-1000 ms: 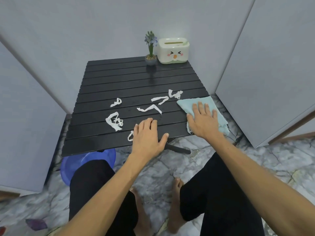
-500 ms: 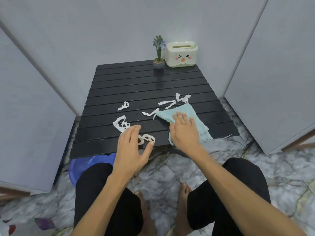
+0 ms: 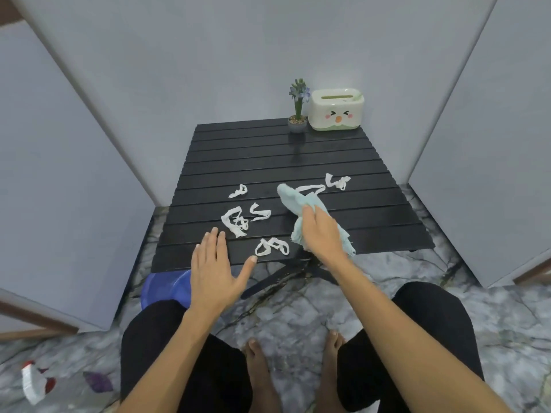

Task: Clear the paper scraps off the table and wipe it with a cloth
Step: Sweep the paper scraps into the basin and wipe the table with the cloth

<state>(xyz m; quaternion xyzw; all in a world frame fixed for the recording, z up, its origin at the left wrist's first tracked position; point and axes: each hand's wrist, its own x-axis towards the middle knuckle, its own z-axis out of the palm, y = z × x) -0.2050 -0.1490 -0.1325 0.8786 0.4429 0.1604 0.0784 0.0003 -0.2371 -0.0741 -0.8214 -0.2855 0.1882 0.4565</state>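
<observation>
A low black slatted table [image 3: 268,162] carries several white paper scraps [image 3: 235,223] across its near half, one looped scrap [image 3: 272,246] close to the front edge. My right hand [image 3: 320,232] is shut on a bunched light blue cloth [image 3: 293,201], which stretches up and left from my fingers over the slats. My left hand [image 3: 214,271] hovers flat and open over the table's front edge, left of the looped scrap, holding nothing.
A small potted plant [image 3: 298,111] and a cream tissue box [image 3: 336,113] with a cartoon face stand at the table's far edge. A blue basin [image 3: 167,289] sits on the marble floor under the front left corner. Grey panels close in on both sides.
My right hand has gathered the flat cloth into a bunch and swept it left over the scraps. My left hand drew back toward the front edge and off the looped scrap.
</observation>
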